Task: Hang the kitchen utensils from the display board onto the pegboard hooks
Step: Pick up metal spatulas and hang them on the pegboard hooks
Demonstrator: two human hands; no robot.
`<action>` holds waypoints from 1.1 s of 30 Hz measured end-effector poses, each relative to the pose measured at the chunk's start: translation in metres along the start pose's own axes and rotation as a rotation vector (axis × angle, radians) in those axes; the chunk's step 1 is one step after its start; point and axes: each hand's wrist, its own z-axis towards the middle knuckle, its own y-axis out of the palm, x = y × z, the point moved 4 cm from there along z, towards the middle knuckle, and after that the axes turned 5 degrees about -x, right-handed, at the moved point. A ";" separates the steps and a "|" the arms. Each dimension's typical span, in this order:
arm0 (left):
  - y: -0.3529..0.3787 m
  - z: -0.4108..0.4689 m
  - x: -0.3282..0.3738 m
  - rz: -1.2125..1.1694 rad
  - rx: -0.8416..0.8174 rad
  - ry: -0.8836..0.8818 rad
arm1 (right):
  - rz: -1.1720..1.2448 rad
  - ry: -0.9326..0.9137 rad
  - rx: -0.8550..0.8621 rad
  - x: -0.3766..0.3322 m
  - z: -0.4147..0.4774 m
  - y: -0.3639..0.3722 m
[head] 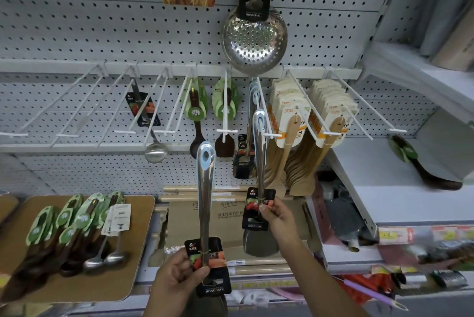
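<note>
A spatula [259,162] is pinched by the right hand [275,216], its handle hole beside a hook [272,134]; a second spatula [205,201] is gripped by the left hand [179,275]. If the hook tip is missed, the spatula may be dropped.

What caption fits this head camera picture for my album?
Right hand holds a steel spatula up at a pegboard hook; left hand holds another spatula ready.

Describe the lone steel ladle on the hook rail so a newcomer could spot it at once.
On the pegboard, find the hook rail under the big round skimmer. Just left of the green-carded spoons hangs the ladle. Its small round steel bowl, and the bare hooks to its left, set it apart.
</note>
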 end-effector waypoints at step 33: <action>0.045 0.011 -0.010 -0.102 -0.176 -0.036 | 0.125 -0.016 -0.142 -0.058 0.033 0.007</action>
